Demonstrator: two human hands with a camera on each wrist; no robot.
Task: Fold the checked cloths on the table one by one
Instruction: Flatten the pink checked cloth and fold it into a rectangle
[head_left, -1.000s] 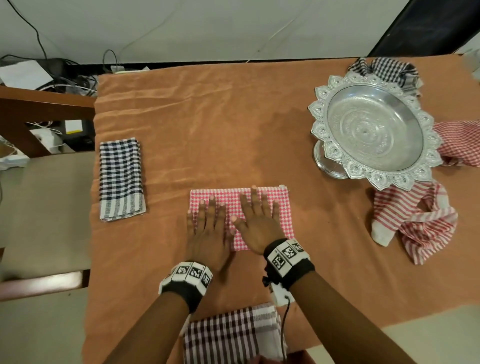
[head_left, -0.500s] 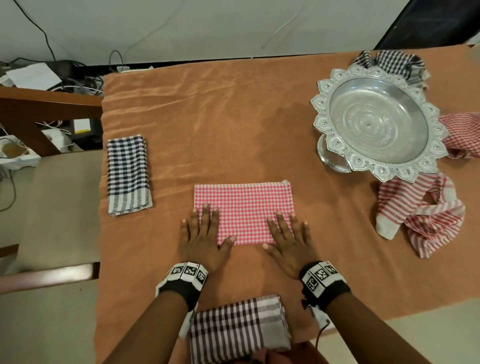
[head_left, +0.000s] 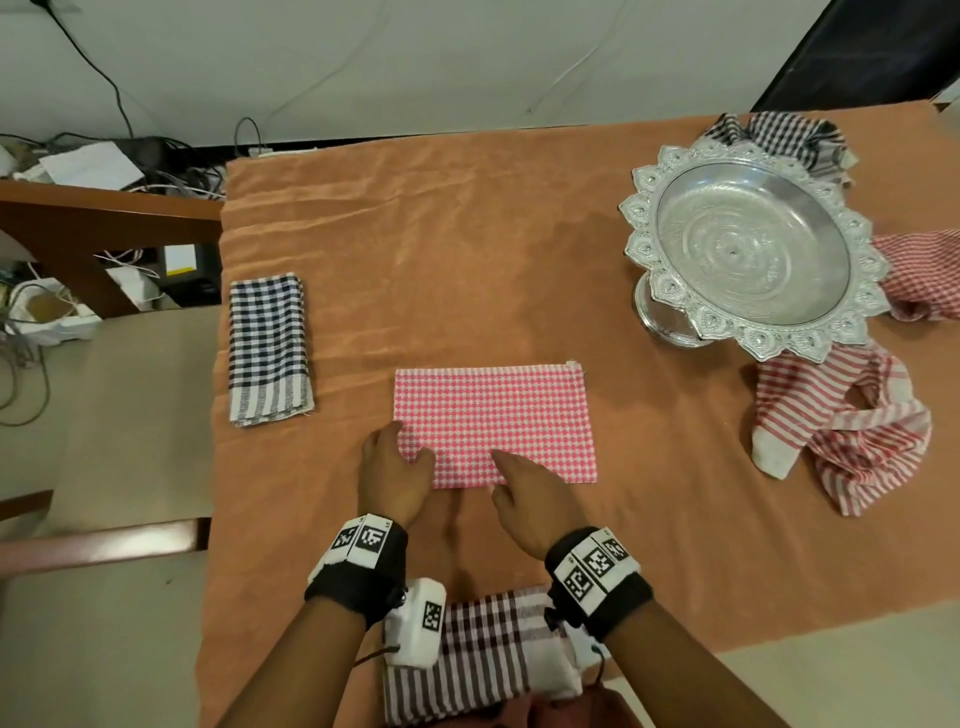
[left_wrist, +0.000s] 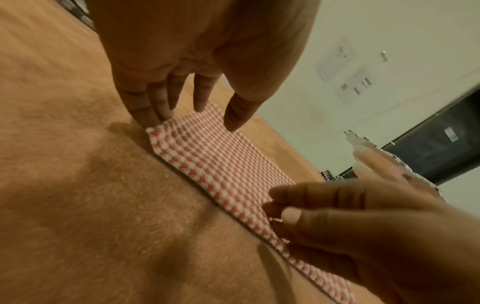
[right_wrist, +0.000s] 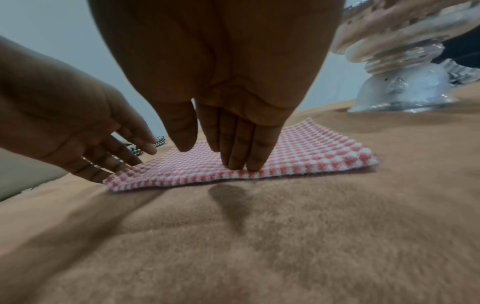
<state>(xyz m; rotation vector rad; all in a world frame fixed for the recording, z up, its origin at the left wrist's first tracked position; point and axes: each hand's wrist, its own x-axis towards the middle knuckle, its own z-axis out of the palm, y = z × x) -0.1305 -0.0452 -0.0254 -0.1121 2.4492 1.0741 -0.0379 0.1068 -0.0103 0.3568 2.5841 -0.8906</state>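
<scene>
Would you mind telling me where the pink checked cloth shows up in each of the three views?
Head: the pink checked cloth lies flat at centre, just beyond both hands.
Left wrist: pink checked cloth runs diagonally from the left hand fingertips toward bottom right.
Right wrist: pink checked cloth lies at mid-frame under the right hand.
Shared landmark: the silver pedestal bowl, right of the cloth in every view.

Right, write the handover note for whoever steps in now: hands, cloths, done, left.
Left hand: open, fingertips at the near left corner of the pink-checked folded cloth.
Right hand: open, fingers pressing its near edge.
Done: navy-checked folded cloth on the left, brown-checked folded cloth at the near edge.
Left: pink cloth's last fold, perhaps; crumpled red-striped cloth, red-checked cloth and black-checked cloth around the silver pedestal bowl.
</scene>
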